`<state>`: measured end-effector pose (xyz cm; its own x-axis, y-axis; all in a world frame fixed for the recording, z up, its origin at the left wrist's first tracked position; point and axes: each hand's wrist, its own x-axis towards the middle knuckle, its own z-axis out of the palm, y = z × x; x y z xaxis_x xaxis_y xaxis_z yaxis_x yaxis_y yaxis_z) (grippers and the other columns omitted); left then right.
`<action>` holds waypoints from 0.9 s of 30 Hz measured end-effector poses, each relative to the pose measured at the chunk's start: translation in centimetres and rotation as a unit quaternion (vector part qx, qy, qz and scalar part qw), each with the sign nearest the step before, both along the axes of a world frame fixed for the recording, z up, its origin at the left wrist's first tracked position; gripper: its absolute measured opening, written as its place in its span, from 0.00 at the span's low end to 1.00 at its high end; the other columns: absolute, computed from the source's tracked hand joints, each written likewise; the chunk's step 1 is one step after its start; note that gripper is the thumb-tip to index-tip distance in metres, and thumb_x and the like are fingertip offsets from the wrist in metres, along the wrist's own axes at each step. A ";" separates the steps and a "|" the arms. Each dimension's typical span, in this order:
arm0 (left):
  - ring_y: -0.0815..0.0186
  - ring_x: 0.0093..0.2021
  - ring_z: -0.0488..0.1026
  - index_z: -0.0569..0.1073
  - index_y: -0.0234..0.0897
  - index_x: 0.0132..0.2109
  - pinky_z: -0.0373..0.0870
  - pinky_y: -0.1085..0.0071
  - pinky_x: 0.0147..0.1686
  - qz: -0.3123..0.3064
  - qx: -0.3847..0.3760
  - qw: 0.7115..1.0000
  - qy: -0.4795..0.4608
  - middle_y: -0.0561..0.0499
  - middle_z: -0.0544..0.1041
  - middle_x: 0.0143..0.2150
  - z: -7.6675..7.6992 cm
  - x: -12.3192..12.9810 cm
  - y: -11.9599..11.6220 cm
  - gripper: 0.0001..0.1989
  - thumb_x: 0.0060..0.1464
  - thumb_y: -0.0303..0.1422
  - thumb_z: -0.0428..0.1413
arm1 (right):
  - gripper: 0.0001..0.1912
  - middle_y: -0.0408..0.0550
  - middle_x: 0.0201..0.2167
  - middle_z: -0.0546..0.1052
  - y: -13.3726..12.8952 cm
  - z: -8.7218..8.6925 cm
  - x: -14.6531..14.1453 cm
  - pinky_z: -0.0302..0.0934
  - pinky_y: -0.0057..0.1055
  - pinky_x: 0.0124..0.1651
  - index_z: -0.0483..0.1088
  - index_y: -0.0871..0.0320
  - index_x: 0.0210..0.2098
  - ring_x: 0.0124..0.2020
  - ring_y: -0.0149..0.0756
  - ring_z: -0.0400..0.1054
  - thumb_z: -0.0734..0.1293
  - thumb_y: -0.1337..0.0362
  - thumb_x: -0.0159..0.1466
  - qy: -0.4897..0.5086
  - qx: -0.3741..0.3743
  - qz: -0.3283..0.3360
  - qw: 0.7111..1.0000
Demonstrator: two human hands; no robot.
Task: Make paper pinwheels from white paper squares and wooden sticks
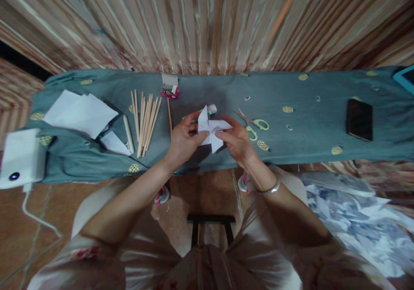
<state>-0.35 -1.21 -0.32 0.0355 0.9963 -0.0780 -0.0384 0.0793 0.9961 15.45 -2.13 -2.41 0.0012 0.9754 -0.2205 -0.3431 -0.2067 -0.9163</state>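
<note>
A white paper pinwheel (211,130) with pointed blades is held up over the cloth-covered table. My left hand (186,138) grips its left side, thumb on the front near the centre. From the right, my right hand (237,140) pinches it, with thumb and fingers on the right-hand blades. Partly hidden behind the paper lies a small bottle or tube (211,108) with a pale end. Scissors (254,122) with light green handles lie open just right of my right hand. A single wooden stick (170,116) lies left of my left hand.
Several wooden sticks (148,124), a pale pen-like tool (128,133) and white paper sheets (80,113) lie left. An open red box (170,87) of small metal pieces stands at the back. A phone (359,119) lies right; a white device (22,158) sits at the left edge.
</note>
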 end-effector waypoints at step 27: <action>0.64 0.34 0.76 0.75 0.39 0.54 0.69 0.71 0.40 -0.011 0.073 0.993 0.096 0.54 0.80 0.32 0.3 -0.2 0.2 0.26 0.45 0.29 0.65 | 0.30 0.38 0.29 0.81 0.4 -0.1 -1.3 0.69 0.33 0.38 0.71 0.55 0.42 0.33 0.37 0.76 0.78 0.65 0.40 0.063 -0.050 -0.040 0.996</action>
